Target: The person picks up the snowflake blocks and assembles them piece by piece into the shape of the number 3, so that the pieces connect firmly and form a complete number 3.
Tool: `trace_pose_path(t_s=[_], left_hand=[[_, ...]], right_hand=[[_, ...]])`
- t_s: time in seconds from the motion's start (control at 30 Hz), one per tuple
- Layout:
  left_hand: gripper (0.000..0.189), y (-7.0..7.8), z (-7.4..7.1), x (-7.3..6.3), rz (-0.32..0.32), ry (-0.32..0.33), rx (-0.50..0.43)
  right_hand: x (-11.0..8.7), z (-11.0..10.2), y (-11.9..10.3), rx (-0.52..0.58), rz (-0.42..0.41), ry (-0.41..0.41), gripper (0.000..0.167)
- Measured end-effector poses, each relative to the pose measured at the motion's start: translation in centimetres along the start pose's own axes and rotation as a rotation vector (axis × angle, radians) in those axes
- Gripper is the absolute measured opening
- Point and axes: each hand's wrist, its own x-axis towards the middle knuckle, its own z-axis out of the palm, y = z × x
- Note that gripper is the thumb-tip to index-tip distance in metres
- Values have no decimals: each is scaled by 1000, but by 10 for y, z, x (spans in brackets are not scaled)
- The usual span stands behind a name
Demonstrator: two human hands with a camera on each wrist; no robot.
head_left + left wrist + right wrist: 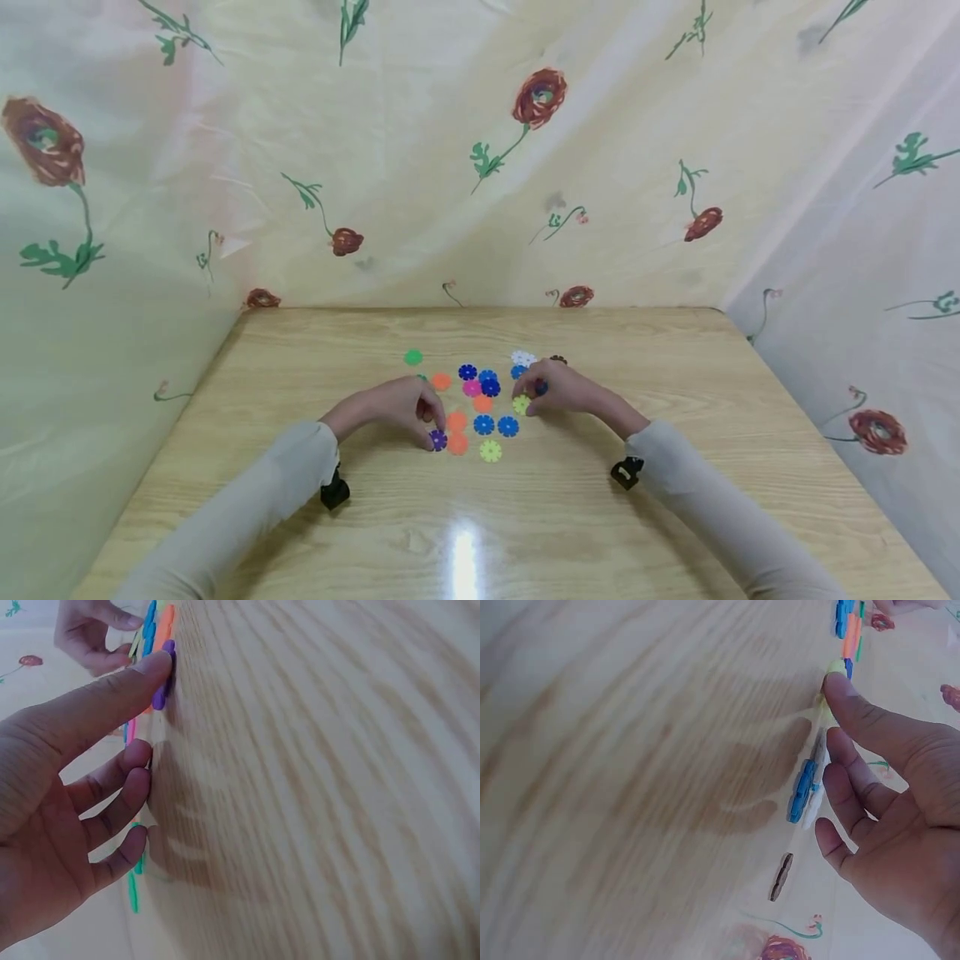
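Observation:
Flower-shaped notched plastic discs lie on the wooden table. My left hand (pixel 405 410) pinches a purple disc (pixel 438 440) by its edge, between thumb and forefinger, at the near left of the group. The left wrist view shows the thumb on that purple disc (pixel 163 675), low over the table, the other fingers loosely bent. On the right side, my right hand (pixel 558 390) has thumb and forefinger at opposite edges of a yellow-green disc (pixel 521 405). In the right wrist view the thumb overlaps part of this yellow-green disc (pixel 835 669).
Between the hands lie orange discs (pixel 457 444), blue discs (pixel 484 425), a pink disc (pixel 472 388) and dark blue ones (pixel 467 372). Nearer is another yellow-green disc (pixel 491 452). Behind are a green disc (pixel 413 357), white discs (pixel 523 358) and a brown disc (pixel 558 359). Flowered cloth (pixel 420 167) surrounds the table.

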Motion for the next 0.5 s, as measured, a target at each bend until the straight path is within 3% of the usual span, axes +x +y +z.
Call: trace_pose_path(t_s=[0.2,0.5], left_hand=[[19,1,1,3,-12,2,-27],[20,-12,-8,2,-143,179,-174]], right_hand=[[4,0,-2,34,58,37,22],[15,-5,-1,97,92,117,11]])
